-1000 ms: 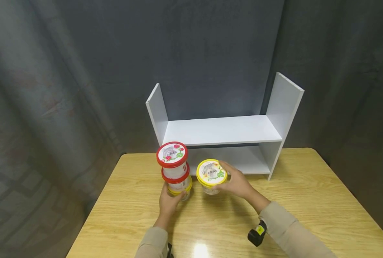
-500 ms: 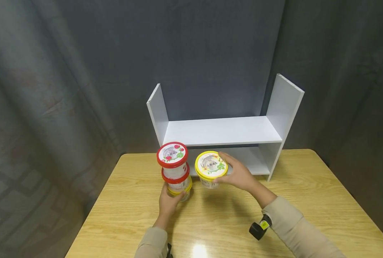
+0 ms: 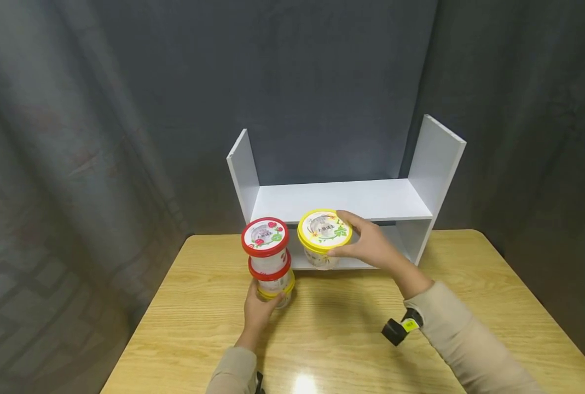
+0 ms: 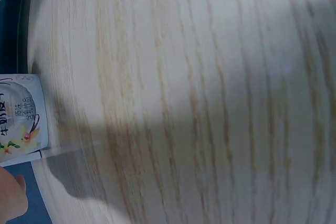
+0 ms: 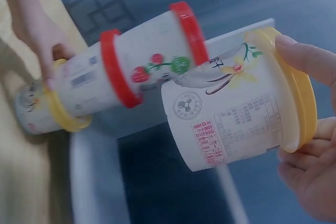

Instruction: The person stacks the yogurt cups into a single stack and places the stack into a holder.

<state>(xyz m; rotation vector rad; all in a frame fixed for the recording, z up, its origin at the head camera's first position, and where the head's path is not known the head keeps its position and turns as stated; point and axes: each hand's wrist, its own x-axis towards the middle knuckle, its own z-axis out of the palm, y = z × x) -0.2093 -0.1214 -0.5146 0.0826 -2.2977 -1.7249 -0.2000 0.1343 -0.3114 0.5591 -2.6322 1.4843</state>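
Note:
Three paper tubs stand stacked in the head view: a red-lidded tub with a strawberry design [image 3: 265, 237] on top, another red-lidded tub [image 3: 271, 272] below it, and a yellow-lidded tub [image 3: 287, 291] at the bottom. My left hand [image 3: 258, 313] grips that bottom tub around its yellow lid. To the right, my right hand [image 3: 371, 245] holds a second yellow-lidded tub [image 3: 324, 232] by the lid's edge, lifted above the table beside the top of the stack. In the right wrist view, thumb and fingers pinch the yellow lid [image 5: 299, 98], and the printed side faces the camera.
Behind the tubs stands a white two-level shelf [image 3: 341, 200] with tall side panels [image 3: 437, 164]. The stack is in front of its left end. Wooden tabletop [image 3: 203, 306] lies beneath, with grey curtains [image 3: 322, 82] around the back and sides.
My right hand has raised its yellow-lidded tub off the table, up to about the height of the stack's top lid. The left hand and the stack have stayed nearly still.

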